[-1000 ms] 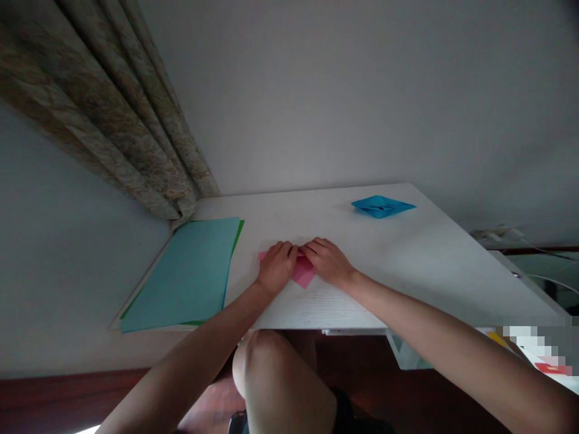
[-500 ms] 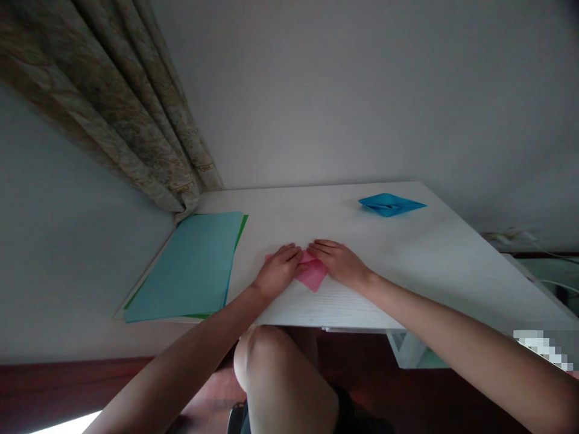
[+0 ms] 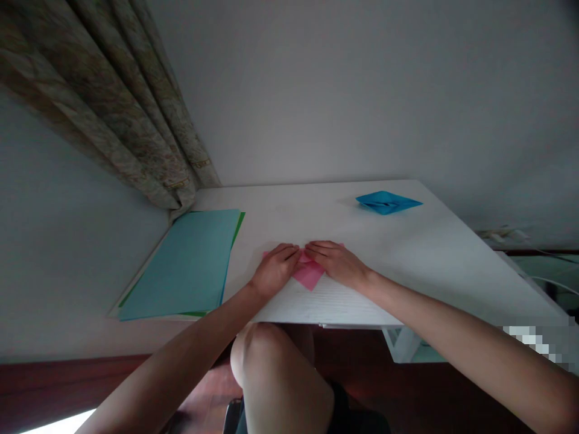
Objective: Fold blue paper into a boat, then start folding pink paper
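Observation:
A folded piece of pink paper [image 3: 310, 277] lies near the front edge of the white table, its lower corner pointing toward me. My left hand [image 3: 278, 268] covers its left side, the fingers together and pressing down on it. From the other side my right hand [image 3: 335, 262] presses on the right part, fingertips close to those of the left. Small pink corners stick out beyond both hands. The fold beneath the fingers is largely hidden.
A folded blue paper boat [image 3: 386, 203] rests at the back right of the table [image 3: 289, 205]. Sheets of light blue paper [image 3: 185, 265], with green edges showing under them, lie on the left. A patterned curtain [image 3: 136, 108] hangs over the back left corner.
Both hands stay pressed on the pink paper, with their fingertips slightly closer together. The whole view has shifted a little; the blue boat and the sheets lie as before.

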Demonstrator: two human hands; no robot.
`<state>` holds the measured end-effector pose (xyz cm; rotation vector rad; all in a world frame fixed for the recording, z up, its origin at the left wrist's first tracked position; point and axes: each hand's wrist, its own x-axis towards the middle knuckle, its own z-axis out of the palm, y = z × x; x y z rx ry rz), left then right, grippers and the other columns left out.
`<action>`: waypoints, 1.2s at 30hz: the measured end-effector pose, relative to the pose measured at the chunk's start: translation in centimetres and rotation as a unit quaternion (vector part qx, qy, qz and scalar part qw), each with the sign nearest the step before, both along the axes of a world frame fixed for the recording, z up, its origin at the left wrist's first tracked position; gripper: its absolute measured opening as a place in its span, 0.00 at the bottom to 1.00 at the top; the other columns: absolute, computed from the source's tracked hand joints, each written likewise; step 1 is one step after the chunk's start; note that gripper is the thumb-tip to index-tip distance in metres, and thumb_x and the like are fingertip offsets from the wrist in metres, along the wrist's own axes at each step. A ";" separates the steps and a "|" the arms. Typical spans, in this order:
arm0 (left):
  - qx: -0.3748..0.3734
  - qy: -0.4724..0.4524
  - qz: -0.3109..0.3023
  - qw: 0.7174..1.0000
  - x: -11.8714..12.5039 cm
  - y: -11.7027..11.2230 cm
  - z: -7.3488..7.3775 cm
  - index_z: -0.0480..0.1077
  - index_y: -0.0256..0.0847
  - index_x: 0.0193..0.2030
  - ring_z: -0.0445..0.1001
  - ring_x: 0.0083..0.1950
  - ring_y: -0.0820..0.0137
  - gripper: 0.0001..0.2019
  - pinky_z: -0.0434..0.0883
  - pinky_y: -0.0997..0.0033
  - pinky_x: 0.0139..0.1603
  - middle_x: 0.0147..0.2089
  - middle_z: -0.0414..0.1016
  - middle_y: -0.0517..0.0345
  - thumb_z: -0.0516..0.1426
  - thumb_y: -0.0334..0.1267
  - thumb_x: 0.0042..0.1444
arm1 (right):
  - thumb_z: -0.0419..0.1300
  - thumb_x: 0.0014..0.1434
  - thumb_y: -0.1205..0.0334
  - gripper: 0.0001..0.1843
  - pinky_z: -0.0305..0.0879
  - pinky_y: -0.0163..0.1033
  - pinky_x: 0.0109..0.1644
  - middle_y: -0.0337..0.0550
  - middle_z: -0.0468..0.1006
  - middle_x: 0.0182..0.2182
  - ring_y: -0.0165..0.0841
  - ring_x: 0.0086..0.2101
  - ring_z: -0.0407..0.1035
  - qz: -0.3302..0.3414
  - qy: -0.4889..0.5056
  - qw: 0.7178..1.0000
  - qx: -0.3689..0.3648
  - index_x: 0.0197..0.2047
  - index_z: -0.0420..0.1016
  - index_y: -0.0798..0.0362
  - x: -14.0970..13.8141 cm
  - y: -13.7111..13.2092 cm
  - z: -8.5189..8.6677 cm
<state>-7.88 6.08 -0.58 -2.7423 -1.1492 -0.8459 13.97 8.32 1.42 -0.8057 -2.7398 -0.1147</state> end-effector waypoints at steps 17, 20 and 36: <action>-0.025 -0.027 0.037 0.999 -0.5 0.0 1.0 0.77 0.35 0.43 0.72 0.49 0.62 0.10 0.75 0.59 0.52 0.45 0.77 0.47 0.57 0.40 0.65 | 0.55 0.61 0.79 0.22 0.70 0.47 0.60 0.52 0.78 0.55 0.40 0.58 0.69 0.006 0.009 1.000 0.007 0.55 0.77 0.58 0.0 0.2 -0.2; -0.030 -0.042 0.033 0.998 -1.9 0.0 1.1 0.76 0.35 0.46 0.73 0.48 0.61 0.12 0.75 0.58 0.51 0.44 0.77 0.46 0.58 0.42 0.64 | 0.54 0.61 0.79 0.23 0.69 0.47 0.61 0.51 0.78 0.55 0.39 0.58 0.69 0.000 0.020 1.000 -0.006 0.56 0.76 0.57 0.1 0.3 -0.3; -0.145 -0.121 0.059 0.980 -6.1 1.7 1.2 0.81 0.42 0.41 0.75 0.36 0.72 0.13 0.73 0.72 0.39 0.36 0.77 0.57 0.57 0.27 0.56 | 0.53 0.64 0.76 0.24 0.68 0.48 0.58 0.42 0.79 0.54 0.39 0.58 0.69 -0.029 0.030 0.998 -0.055 0.58 0.75 0.49 0.5 1.2 -0.1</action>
